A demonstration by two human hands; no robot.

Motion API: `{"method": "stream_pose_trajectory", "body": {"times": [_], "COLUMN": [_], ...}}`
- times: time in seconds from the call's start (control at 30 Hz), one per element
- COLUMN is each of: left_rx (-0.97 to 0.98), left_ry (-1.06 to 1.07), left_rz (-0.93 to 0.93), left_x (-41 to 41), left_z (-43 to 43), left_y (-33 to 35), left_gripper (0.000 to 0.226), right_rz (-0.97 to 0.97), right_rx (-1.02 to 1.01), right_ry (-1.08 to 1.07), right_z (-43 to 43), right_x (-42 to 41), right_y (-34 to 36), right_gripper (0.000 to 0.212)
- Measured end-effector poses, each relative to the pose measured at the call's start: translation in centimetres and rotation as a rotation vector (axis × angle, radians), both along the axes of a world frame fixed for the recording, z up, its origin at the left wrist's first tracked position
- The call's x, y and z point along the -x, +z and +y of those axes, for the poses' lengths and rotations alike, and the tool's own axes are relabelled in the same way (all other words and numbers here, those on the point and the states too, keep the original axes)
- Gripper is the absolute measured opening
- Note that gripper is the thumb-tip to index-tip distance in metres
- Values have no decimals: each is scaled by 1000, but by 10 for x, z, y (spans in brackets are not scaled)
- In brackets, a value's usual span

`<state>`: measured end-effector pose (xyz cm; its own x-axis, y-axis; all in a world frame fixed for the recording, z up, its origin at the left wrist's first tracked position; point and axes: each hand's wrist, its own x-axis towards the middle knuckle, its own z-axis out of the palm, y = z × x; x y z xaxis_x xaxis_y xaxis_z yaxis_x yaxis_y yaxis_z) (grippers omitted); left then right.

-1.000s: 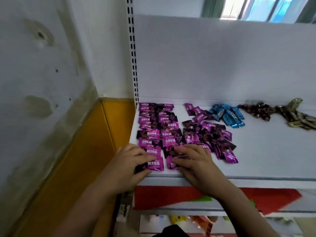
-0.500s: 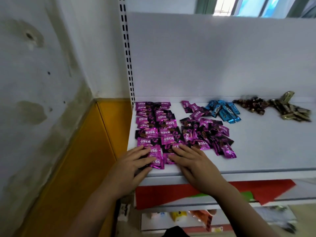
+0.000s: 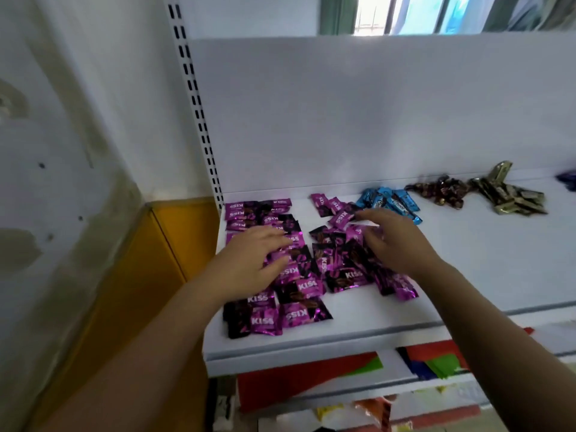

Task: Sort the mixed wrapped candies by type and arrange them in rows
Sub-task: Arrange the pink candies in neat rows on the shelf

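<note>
- Right hand point(image 3: 396, 241) hovers with fingers spread and loose, gripping nothing, over the jumbled heap of purple foil-wrapped KISS candies point(image 3: 343, 272).
- Left hand point(image 3: 249, 260) is flat, fingers straight and empty, over the tidy rows of the same purple wrappers point(image 3: 293, 316) at the left end of the white metal shelf point(image 3: 467, 266); touching or just above, I cannot tell.
- Key relation: the heap lies directly beneath the right hand, just beside the rows on their right, so the right hand is nearer.
- Rowed wrappers lie long axis left-to-right; the heaped ones point every way and probably need turning.
- Blue wrapped sticks point(image 3: 389, 204), brown twist-wrapped sweets point(image 3: 442, 194) and gold foil bars point(image 3: 511, 199) sit along the back.
</note>
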<state>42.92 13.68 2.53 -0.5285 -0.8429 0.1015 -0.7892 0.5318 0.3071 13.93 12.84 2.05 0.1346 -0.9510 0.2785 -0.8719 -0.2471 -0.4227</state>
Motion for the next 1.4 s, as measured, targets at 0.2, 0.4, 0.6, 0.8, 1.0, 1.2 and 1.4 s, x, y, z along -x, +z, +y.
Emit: {"method": "stream_pose_trajectory", "body": {"times": [0.2, 0.4, 0.6, 0.8, 1.0, 1.2, 1.4], "left_rx": [-59, -78, -82, -164, -117, -67, -72], "left_ry": [49, 354, 567, 566, 353, 240, 258], "left_rz": [-148, -150, -90, -92, -153, -111, -58], "left_x": [75, 137, 152, 164, 152, 134, 122], "left_z": [-101, -174, -199, -199, -195, -192, -199], "left_y": [0, -18, -27, -18, -24, -27, -35], "left_gripper": [41, 26, 44, 31, 38, 11, 18], "right_rz": [95, 221, 204, -280, -251, 181, 259], "right_rx": [-227, -343, -435, -569, -284, -129, -51], "right_ry": [-62, 55, 194, 186, 202, 217, 228], "right_z": [-98, -158, -157, -173, -193, -198, -197], "right_x": [4, -5, 8, 35, 39, 26, 26], "right_y": [9, -2, -1, 17, 11, -24, -39], "right_gripper": [42, 46, 40, 38, 26, 20, 27]}}
